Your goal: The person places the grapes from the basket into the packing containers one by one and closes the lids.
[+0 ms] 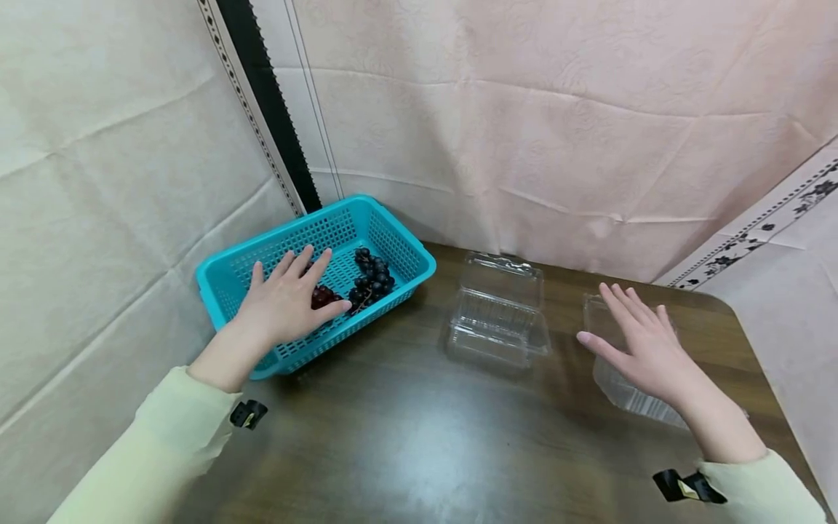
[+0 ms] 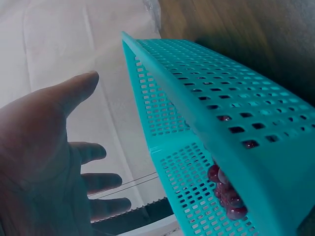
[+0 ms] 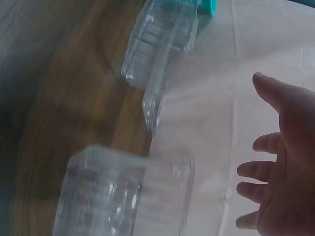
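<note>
My left hand [image 1: 283, 298] hovers over the turquoise basket [image 1: 393, 287], fingers spread and holding nothing. Inside the basket lie a bunch of black grapes [image 1: 372, 280] and a bunch of red grapes [image 1: 324, 296], the latter partly hidden by my hand in the head view. In the left wrist view the red grapes [image 2: 229, 195] show past the basket's rim. Over on the right, my right hand [image 1: 644, 349] is held with straight fingers above a clear plastic box [image 1: 631, 393] and covers part of it. Another clear plastic box [image 1: 494, 320], its lid folded back, sits between basket and right hand.
Everything stands on a dark brown wooden table [image 1: 419, 437] with a rounded far right corner. Pale cloth [image 1: 556, 131] hangs behind the table and along its left side. The basket stands close to the cloth at the back left.
</note>
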A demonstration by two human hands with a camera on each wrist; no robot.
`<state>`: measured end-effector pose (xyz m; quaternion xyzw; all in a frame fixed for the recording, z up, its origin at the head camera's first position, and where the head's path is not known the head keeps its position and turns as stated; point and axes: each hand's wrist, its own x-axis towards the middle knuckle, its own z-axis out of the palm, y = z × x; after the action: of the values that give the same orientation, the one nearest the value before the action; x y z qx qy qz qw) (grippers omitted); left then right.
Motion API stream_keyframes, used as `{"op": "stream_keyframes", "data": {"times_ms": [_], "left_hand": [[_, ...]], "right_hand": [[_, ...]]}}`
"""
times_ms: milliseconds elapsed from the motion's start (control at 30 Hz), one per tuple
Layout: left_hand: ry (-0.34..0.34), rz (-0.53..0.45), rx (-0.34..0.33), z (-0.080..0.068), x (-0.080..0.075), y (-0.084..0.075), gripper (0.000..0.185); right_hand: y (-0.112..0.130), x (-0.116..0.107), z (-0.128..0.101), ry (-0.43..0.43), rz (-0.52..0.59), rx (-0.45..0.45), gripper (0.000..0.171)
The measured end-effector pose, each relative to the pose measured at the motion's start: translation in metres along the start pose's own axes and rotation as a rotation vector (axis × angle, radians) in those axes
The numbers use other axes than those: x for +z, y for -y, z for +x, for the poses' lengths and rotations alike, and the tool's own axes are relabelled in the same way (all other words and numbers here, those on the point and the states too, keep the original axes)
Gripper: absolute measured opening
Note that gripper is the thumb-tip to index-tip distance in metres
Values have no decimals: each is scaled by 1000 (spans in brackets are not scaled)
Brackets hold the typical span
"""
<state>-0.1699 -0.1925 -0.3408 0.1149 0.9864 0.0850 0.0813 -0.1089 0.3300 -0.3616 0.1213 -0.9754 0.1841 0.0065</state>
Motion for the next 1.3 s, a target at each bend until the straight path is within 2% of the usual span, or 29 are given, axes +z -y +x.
{"op": "stream_keyframes", "data": {"times_ms": [267, 467, 633, 867, 1100, 1300], "left_hand": [[17, 11, 8, -1, -6, 5, 99], [39, 16, 21, -2, -10, 10, 100], [56, 20, 26, -2, -12, 16, 101], [84, 3, 36, -1, -13, 27, 101], [111, -46, 45, 2, -14, 39, 99], [152, -116, 40, 8, -16, 51, 102]], "right_hand": [[22, 13, 14, 38, 72, -48, 91], [32, 28, 23, 71, 129, -30, 89], [28, 45, 29, 78, 189, -28, 87], [23, 61, 29, 111, 265, 39, 84], [16, 74, 28, 94, 289, 73, 81], [9, 82, 25, 117, 294, 74, 83]]}}
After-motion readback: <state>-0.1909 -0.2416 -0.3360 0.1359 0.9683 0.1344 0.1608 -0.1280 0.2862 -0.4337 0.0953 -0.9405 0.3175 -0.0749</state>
